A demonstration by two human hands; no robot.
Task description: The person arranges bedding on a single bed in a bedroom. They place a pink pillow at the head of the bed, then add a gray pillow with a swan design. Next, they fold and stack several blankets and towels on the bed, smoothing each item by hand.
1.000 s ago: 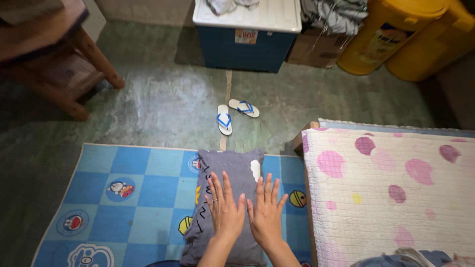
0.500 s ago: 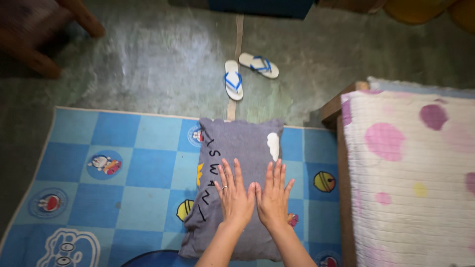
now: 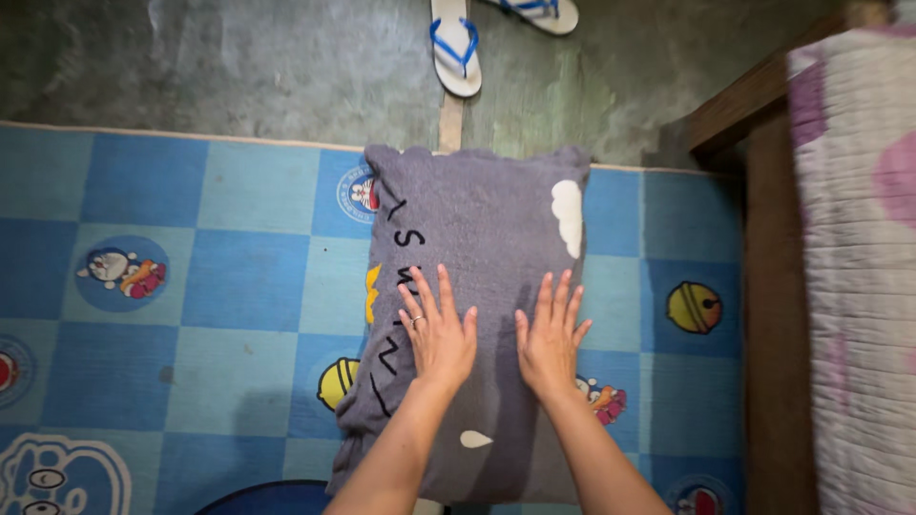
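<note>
A grey pillow (image 3: 482, 224) with black lettering and white cloud shapes lies flat on a blue checkered play mat (image 3: 219, 277). My left hand (image 3: 437, 334), a ring on one finger, rests palm down on the pillow's middle. Beside it, my right hand (image 3: 551, 336) presses flat on the same pillow with fingers spread. A small gap separates the two hands. Neither hand grips anything.
A pair of white sandals with blue straps (image 3: 456, 43) lies on the green concrete floor (image 3: 239, 67) beyond the mat. To the right stands a wooden bed frame (image 3: 778, 286) with a white quilted cover with pink dots (image 3: 863, 238).
The view has dropped closer to the pillow, which now fills more of the frame. My hands have drifted slightly apart while staying flat on it.
</note>
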